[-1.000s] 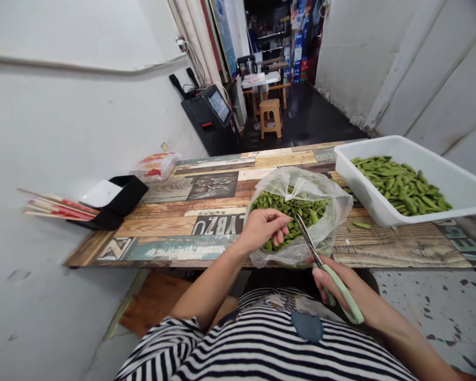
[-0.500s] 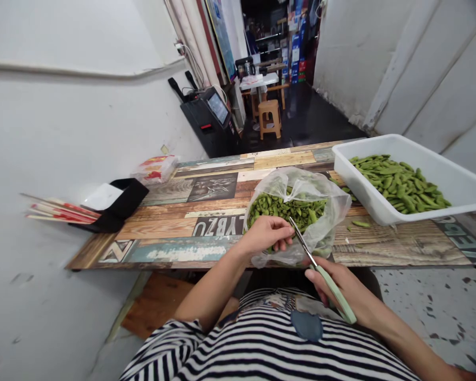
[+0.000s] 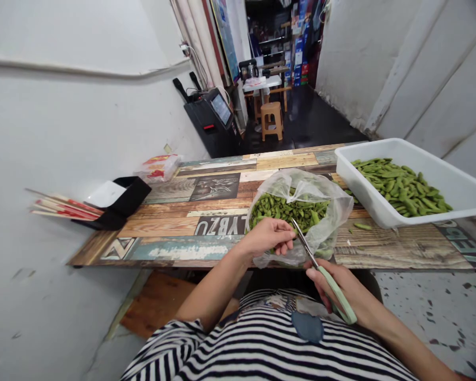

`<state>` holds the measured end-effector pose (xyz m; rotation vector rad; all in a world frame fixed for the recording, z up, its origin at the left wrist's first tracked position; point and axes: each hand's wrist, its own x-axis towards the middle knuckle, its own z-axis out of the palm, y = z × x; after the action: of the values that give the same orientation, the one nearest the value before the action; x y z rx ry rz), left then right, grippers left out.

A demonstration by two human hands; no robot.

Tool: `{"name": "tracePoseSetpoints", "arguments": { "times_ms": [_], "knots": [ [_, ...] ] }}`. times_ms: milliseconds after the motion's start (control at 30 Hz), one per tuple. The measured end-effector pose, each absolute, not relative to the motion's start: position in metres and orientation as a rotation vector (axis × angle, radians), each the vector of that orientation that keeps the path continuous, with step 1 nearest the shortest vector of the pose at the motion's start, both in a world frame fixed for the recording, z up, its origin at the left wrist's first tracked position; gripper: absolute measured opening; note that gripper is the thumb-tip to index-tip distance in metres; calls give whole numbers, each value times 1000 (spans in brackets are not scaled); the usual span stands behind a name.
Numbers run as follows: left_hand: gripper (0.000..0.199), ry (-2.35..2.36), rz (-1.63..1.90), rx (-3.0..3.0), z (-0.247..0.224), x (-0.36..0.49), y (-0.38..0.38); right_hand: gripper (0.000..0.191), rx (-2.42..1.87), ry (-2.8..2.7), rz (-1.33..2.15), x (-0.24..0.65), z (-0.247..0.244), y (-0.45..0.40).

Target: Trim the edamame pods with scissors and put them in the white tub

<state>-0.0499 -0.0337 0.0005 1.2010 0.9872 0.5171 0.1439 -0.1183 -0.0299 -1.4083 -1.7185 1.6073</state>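
Observation:
My left hand [image 3: 267, 236] is over the near side of a clear plastic bag [image 3: 342, 205], with thumb and fingertips pinched together. Whatever lies in that pinch is too small and hidden to make out. Green-handled scissors [image 3: 335, 292] are gripped in my right hand [image 3: 347, 283], blades pointing up and away, their tips right beside my left fingertips. Inside the bag is a heap of green bean pods [image 3: 275, 205]. To the right, a white plastic tub [image 3: 367, 198] holds more green pods [image 3: 404, 188].
Loose pods [image 3: 363, 226] lie on the wood-patterned table [image 3: 218, 248] between bag and tub. At the left are a black holder [image 3: 133, 196] with red-and-white chopsticks [image 3: 65, 206] and a plastic packet [image 3: 158, 166]. Beyond the table stand a touchscreen machine [image 3: 214, 119] and a stool [image 3: 272, 120].
The view has shifted slightly. My left hand stays pinched over the bag, and the scissor tips remain beside its fingertips. Hardly anything else differs.

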Motion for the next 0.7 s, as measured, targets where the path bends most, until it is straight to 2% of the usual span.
{"name": "tracePoseSetpoints", "arguments": {
  "times_ms": [167, 367, 600, 700],
  "knots": [
    [31, 943, 490, 1216, 0, -51, -34, 39, -1493, -1658, 1602, 144, -31, -117],
    [27, 1056, 833, 1124, -10, -50, -32, 37, -1305, -1693, 1586, 146, -24, -117],
    [30, 953, 834, 934, -11, -45, -33, 44, -1355, -1835, 1536, 143, -15, -118],
    [24, 929, 866, 870, -7, -44, -36, 45, -1391, -1805, 1516, 142, -14, -117]
  ]
}}
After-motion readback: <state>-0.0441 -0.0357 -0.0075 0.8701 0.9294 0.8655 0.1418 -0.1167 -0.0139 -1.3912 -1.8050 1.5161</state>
